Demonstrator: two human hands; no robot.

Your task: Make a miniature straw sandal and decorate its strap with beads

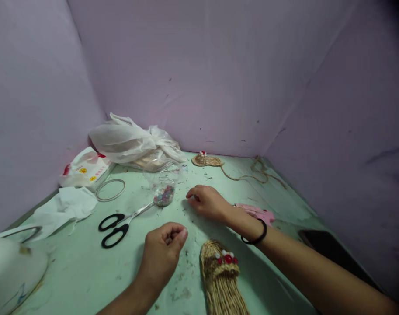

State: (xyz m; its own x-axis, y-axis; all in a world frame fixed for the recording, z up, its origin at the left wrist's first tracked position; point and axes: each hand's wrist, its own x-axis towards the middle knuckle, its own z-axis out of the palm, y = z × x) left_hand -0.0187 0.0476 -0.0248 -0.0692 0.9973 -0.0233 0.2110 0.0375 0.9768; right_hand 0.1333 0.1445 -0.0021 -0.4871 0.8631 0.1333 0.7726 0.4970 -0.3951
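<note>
My left hand [164, 249] is curled with thumb against the fingers, above the green table [88, 267]; anything between the fingertips is too small to make out. My right hand [207, 202] reaches forward, fingers bent down near the table, its grip hidden. Below it lies a woven straw slipper [222, 280] with red and white beads [228, 258] across its strap. Left of my right hand are a clear bag of colored beads [164, 195] and black-handled scissors [122, 225]. A smaller-looking woven slipper [207, 160] with a trailing cord [241, 178] rests at the back.
White plastic bags [137, 142], a tissue pack [88, 168], a metal ring [110, 190] and crumpled tissue [66, 205] lie left. A white container [14, 271] stands near left. A pink object [256, 212] and dark phone-like object [333, 253] are right. Walls enclose the table.
</note>
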